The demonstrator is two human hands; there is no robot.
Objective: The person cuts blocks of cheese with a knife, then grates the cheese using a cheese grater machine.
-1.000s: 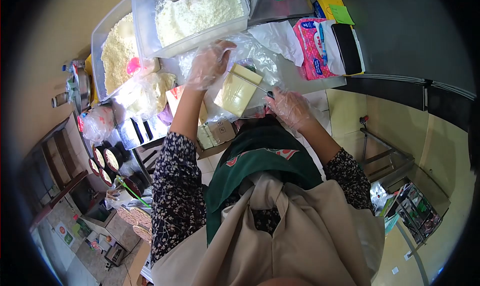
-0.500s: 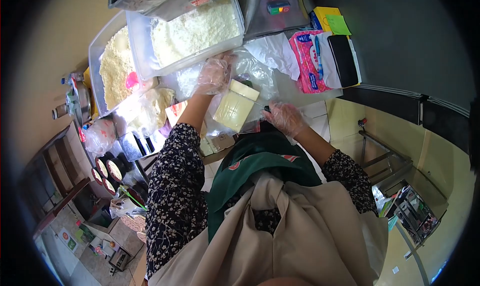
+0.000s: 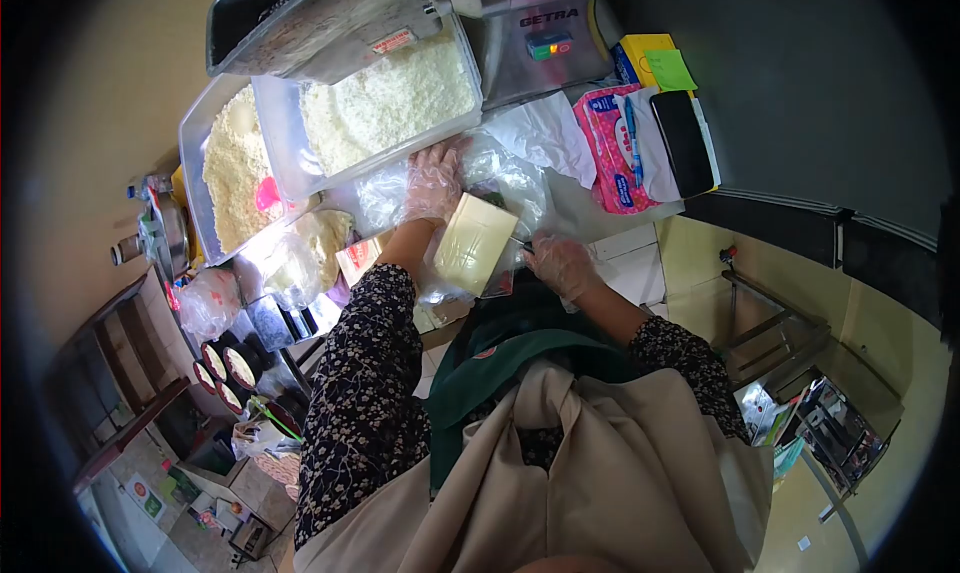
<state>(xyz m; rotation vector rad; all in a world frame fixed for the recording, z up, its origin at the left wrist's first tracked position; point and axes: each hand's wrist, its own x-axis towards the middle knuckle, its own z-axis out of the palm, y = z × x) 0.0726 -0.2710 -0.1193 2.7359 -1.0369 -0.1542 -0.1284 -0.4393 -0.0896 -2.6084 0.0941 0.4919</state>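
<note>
A pale yellow block (image 3: pixel 475 245), probably cheese, lies on clear plastic in the middle of the worktop. My left hand (image 3: pixel 434 185), in a clear plastic glove, rests on the plastic just above and left of the block, its fingers spread toward the white tub. Right of the block, my gloved right hand (image 3: pixel 560 265) is closed around the dark handle of a knife (image 3: pixel 526 246). Most of the knife is hidden; its blade cannot be made out against the block.
Two tubs of grated white (image 3: pixel 390 103) and yellowish (image 3: pixel 232 173) shreds stand at the upper left. A metal machine (image 3: pixel 548 48), a pink tissue pack (image 3: pixel 608 143) and a black phone (image 3: pixel 684 145) are at the upper right. Plastic bags (image 3: pixel 208 301) lie left.
The knife no longer shows across the top of the block. My left hand's fingers now stretch upward, and the view has shifted slightly.
</note>
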